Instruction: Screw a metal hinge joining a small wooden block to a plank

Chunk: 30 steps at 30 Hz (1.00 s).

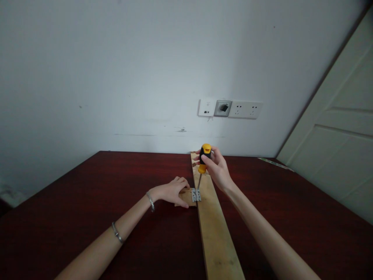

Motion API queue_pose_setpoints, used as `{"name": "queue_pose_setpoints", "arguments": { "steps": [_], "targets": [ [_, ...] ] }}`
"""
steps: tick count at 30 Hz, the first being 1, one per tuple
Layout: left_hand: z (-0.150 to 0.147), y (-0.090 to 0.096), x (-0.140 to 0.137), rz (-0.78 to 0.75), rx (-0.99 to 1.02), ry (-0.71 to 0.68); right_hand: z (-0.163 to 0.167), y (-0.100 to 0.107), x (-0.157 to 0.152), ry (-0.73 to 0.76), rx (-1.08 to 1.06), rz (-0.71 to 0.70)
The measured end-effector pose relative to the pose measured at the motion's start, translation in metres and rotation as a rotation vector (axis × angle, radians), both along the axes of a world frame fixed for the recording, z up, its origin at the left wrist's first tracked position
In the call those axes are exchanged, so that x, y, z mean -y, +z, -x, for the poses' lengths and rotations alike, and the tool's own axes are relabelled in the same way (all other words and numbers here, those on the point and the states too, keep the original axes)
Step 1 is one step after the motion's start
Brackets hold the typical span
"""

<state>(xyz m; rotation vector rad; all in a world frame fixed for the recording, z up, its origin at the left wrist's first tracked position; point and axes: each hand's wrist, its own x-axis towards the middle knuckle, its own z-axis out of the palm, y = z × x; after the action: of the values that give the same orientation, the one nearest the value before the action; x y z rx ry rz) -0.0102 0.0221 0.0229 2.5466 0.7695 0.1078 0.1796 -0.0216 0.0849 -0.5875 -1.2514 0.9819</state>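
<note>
My right hand (218, 167) is closed around the black and yellow handle of a screwdriver (205, 153). The screwdriver stands nearly upright, its tip at the right leaf of a metal hinge (196, 195). That hinge spans the joint between a long wooden plank (215, 221) and a small wooden block (188, 197). My left hand (174, 191) grips the small block from its left side, thumb at the near edge and fingers at the far edge. Whether a screw sits under the screwdriver tip is too small to tell.
The plank lies lengthwise on a dark red table (140, 241). Behind the table's far edge rises a white wall (131, 77) with a row of sockets (244, 110). A flat, pale strip (275, 163) lies at the back right, near a white panelled door (338, 128).
</note>
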Motion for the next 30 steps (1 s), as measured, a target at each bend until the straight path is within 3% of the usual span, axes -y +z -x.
{"name": "queue_pose_setpoints", "arguments": {
  "steps": [5,12,21,27,30],
  "targets": [
    [-0.001,-0.0003,-0.0005,-0.004,-0.017,0.01,0.0017,0.0023,0.0005,-0.024,0.017,-0.02],
    [-0.0007,-0.0013,-0.0016,-0.005,-0.003,0.003,0.0009,0.0053,0.0016,0.106,-0.072,0.038],
    [0.0002,-0.0025,-0.0013,-0.007,-0.012,0.007,0.0022,0.0022,0.0019,-0.007,0.024,-0.021],
    [-0.0002,-0.0022,-0.0018,-0.014,-0.005,0.004,0.0015,0.0067,0.003,0.137,-0.063,-0.005],
    [-0.0003,-0.0014,-0.0018,-0.006,-0.012,-0.001,0.0008,0.0055,0.0021,0.134,-0.072,0.025]
  ]
}}
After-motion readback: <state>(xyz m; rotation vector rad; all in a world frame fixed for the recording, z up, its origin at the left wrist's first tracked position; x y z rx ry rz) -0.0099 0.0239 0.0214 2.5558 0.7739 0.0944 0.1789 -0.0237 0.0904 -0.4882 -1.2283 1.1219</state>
